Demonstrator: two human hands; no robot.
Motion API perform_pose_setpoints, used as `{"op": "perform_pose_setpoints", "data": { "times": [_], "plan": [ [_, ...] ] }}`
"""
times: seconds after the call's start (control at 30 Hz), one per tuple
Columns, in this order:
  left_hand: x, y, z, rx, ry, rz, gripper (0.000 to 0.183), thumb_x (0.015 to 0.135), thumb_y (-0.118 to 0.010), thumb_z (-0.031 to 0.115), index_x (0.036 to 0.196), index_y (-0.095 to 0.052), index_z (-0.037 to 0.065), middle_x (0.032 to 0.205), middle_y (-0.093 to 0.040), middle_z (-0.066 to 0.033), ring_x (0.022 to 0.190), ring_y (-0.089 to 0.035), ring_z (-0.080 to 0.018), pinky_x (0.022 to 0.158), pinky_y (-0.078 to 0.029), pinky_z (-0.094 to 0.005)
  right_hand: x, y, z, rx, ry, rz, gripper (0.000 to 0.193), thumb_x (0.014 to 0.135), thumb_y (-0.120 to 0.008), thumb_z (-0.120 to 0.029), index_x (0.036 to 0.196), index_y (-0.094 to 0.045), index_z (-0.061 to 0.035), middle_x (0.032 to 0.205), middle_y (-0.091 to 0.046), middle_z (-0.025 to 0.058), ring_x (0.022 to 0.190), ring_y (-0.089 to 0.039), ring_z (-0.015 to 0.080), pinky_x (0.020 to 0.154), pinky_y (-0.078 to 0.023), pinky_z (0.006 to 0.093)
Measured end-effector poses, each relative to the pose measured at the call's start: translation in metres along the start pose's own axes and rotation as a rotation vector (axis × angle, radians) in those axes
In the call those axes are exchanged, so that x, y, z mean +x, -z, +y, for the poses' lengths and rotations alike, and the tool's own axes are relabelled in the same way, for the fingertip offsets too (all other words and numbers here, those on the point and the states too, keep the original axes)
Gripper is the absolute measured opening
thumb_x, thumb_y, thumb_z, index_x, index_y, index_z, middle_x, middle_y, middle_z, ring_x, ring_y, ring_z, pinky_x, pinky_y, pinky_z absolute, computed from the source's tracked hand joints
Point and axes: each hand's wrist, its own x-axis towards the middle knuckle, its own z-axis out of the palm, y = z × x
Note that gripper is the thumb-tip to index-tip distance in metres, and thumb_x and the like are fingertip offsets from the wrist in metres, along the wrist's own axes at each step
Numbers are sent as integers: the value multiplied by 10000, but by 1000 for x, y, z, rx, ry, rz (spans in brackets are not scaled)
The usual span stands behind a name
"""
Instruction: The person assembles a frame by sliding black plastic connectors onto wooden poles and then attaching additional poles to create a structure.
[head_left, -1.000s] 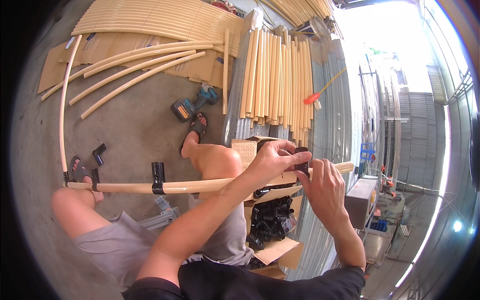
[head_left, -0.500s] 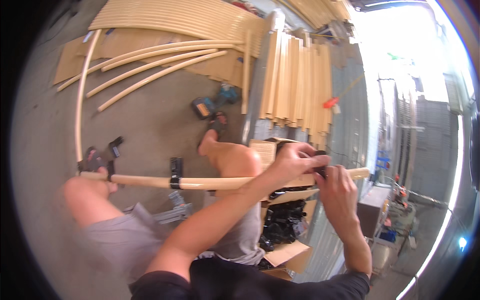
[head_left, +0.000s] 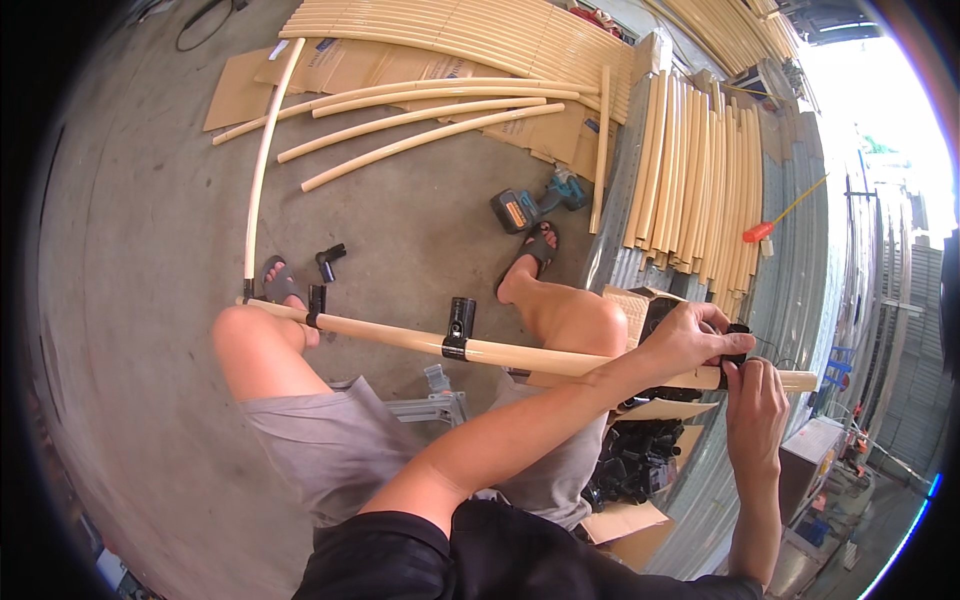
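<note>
A long cream pipe [head_left: 390,335] lies across my legs, from my left knee to the right of my hands. My left hand [head_left: 685,340] closes its thumb and fingers on a black pipe connector [head_left: 738,343] near the pipe's right end. Closed from below on that same connector is my right hand [head_left: 758,395]; its fingertips are partly hidden. Farther left, a second black connector [head_left: 459,328] and a third connector [head_left: 317,303] wrap the pipe, each with a socket sticking up. Another cream pipe [head_left: 262,180] runs away from the left end, joined there by a dark fitting.
An open carton [head_left: 625,525] of black connectors stands beside my right leg. A loose black connector [head_left: 329,261] and a teal cordless drill [head_left: 545,203] lie on the floor. Several curved pipes [head_left: 430,140] lie ahead, with stacked cream pipes [head_left: 700,180] at right on grey metal.
The view has swung, so everything sits farther right in the picture. Both hands stay on the same black connector, with little change in grip.
</note>
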Motion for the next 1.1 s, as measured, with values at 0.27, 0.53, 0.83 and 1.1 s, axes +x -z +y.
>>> {"op": "perform_pose_setpoints", "data": {
  "times": [0.27,0.53,0.83,1.1],
  "plan": [
    [0,1,-5,-19,25,5,462,844,-816,295,1081,-636,-57,833,-701,-89,732,-661,-100,643,-541,-230,-2,-4,-2,33,80,86,166,899,-655,-43,1016,-546,4,981,-622,175,888,-629,359,754,-524,449],
    [2,3,-3,-152,12,-76,358,893,-766,233,1104,-638,-27,953,-697,-81,838,-678,-126,757,-559,-248,0,-9,10,80,146,187,205,865,-695,-56,1021,-568,-12,991,-628,155,850,-642,330,684,-537,407],
    [-4,-7,9,-38,76,-19,371,901,-759,267,1138,-630,12,960,-698,-78,864,-675,-130,780,-559,-269,-4,-15,15,164,174,353,183,823,-714,-35,971,-610,-8,999,-614,132,812,-653,295,675,-548,384],
    [-8,-10,13,21,31,27,356,910,-747,305,1075,-656,2,848,-706,-60,759,-637,-74,677,-520,-208,-4,-25,16,152,214,448,194,807,-729,-30,973,-638,13,987,-613,135,774,-649,290,648,-543,375]
  ]
}}
